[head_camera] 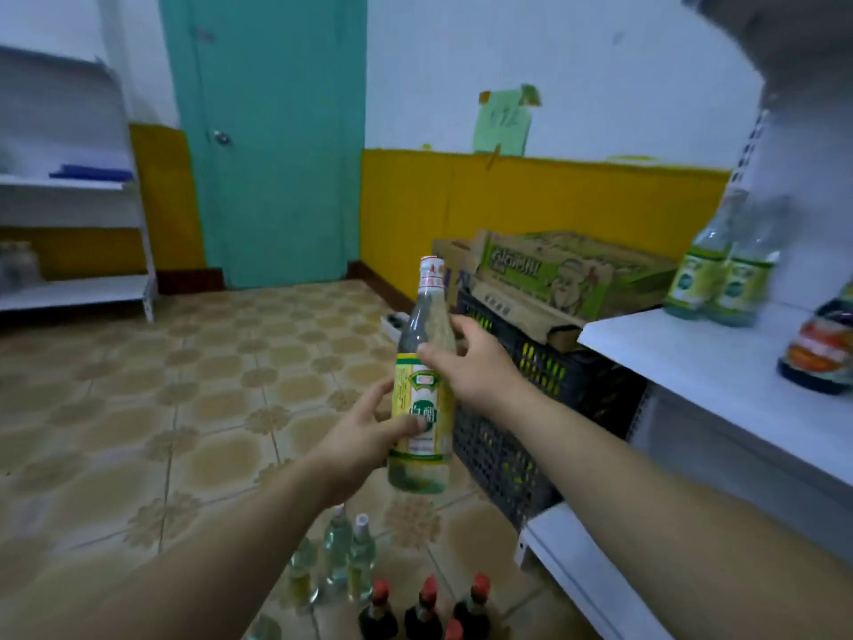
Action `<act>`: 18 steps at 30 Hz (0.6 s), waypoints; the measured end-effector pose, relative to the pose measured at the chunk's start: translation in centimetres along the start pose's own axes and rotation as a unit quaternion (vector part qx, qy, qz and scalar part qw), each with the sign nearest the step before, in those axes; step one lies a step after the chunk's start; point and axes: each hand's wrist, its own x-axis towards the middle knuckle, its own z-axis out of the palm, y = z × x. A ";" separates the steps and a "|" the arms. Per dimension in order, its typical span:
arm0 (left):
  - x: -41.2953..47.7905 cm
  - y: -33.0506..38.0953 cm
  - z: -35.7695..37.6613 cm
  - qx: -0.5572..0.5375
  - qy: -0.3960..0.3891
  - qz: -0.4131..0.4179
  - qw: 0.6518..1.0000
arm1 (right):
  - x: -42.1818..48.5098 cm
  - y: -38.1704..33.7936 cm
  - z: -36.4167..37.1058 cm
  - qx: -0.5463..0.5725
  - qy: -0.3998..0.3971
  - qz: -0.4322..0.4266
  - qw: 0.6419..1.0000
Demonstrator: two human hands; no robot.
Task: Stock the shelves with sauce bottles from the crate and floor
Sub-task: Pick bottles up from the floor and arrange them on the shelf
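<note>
Teal door — shut, green paper note, flattened cardboard box

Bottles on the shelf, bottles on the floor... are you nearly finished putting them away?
Not yet. Done: two clear bottles and a dark sauce bottle stand on the white shelf. In hand: the left hand and right hand both hold one clear bottle with a yellow label. Left: clear bottles on the floor, red-capped dark bottles, and perhaps more in the black crate.
</note>
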 end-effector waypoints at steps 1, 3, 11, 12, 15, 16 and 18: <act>-0.4 1.3 1.3 -0.003 -0.024 0.009 1.000 | -0.5 -0.8 -1.5 -0.002 0.026 -0.010 1.000; -1.3 3.3 3.8 0.026 -0.080 0.035 0.996 | -1.8 -2.2 -4.2 0.005 0.064 -0.024 0.998; -1.0 8.0 11.6 0.082 -0.112 0.096 0.986 | -6.2 -3.5 -12.3 -0.003 0.161 -0.048 0.986; -0.7 8.2 12.3 0.080 -0.128 0.098 0.984 | -6.6 -3.3 -13.1 -0.009 0.157 -0.044 0.987; 0.4 8.7 14.5 0.082 -0.182 0.107 0.974 | -7.4 -2.3 -15.3 -0.024 0.164 -0.017 0.986; 1.0 8.8 15.4 0.087 -0.201 0.111 0.969 | -7.5 -1.9 -16.0 -0.022 0.179 -0.010 0.984; 2.4 8.9 17.0 0.107 -0.233 0.124 0.959 | -7.5 -0.9 -17.5 -0.003 0.213 0.005 0.977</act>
